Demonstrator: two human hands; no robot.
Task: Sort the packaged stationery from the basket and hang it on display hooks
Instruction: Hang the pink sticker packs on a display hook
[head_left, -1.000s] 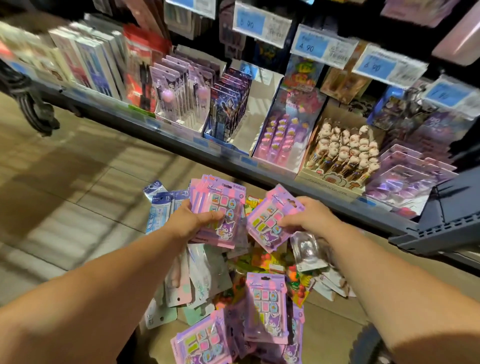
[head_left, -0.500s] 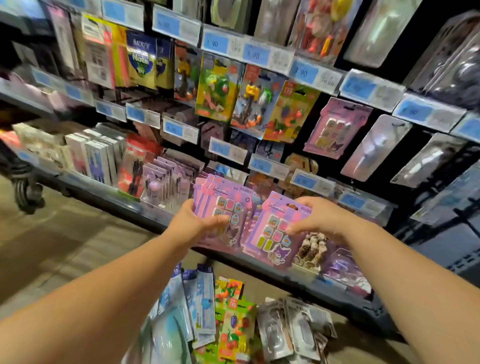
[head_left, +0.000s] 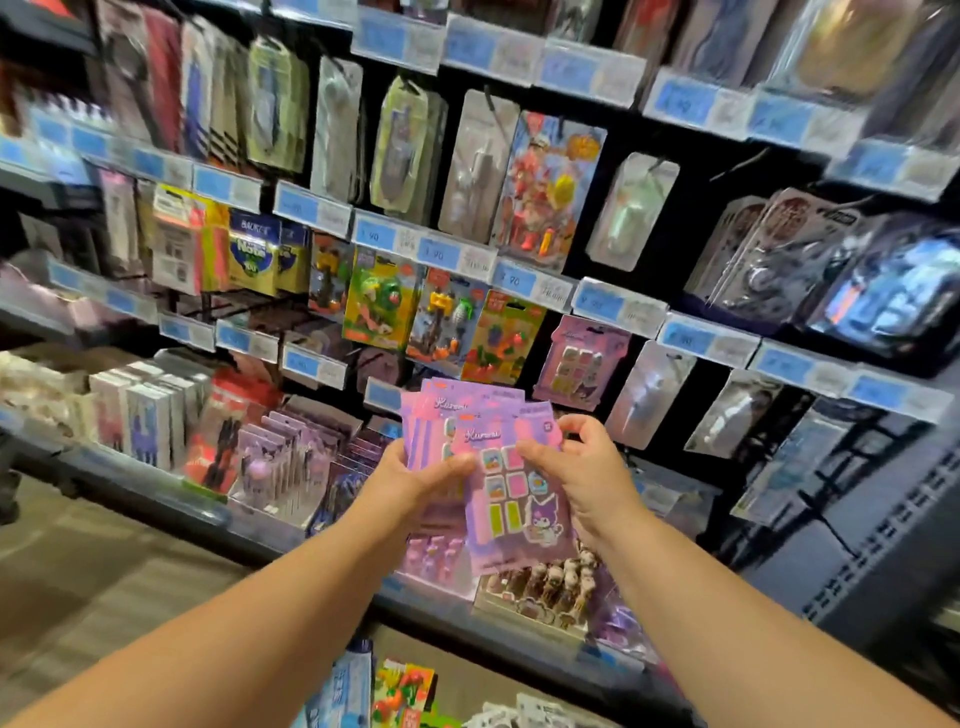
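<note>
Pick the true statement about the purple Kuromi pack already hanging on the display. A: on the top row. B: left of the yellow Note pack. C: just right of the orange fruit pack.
C: the hanging Kuromi pack sits just right of the orange fruit pack, above the stack of Kuromi packs that the left hand and right hand hold.

The fingers of the left hand are hidden behind the pink packs. Above the fingers, price tags are too blurred to be read. Far below them, loose packs are cut off.
</note>
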